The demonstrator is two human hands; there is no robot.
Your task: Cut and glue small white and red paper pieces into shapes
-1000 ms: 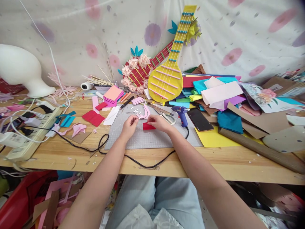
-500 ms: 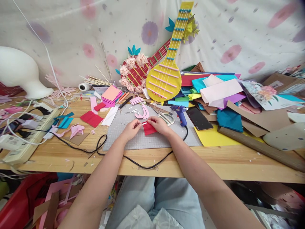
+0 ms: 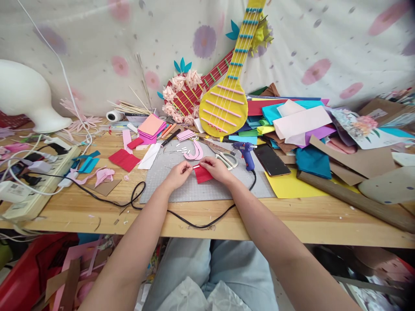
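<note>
A square of red crepe paper (image 3: 203, 175) is between my hands over the grey cutting mat (image 3: 175, 196). Along its top edge lies a small white strip (image 3: 196, 166). My right hand (image 3: 214, 167) is closed on the paper's upper right side. The fingers of my left hand (image 3: 180, 172) are pinched together at the paper's upper left corner, by the strip's end; what is between them is too small to make out. Just beyond are pink curved pieces (image 3: 195, 151), several little white pieces and scissors (image 3: 228, 160).
A blue glue gun (image 3: 247, 153) stands right of the scissors, its black cord (image 3: 201, 227) looping in front of my forearms. A phone (image 3: 270, 160) lies farther right. Behind stands a yellow paper lute (image 3: 223, 108). A power strip (image 3: 42, 181) is at left.
The view has shifted very slightly. Both hands stay in nearly the same place on the red crepe paper, with only a tiny movement of the fingers.
</note>
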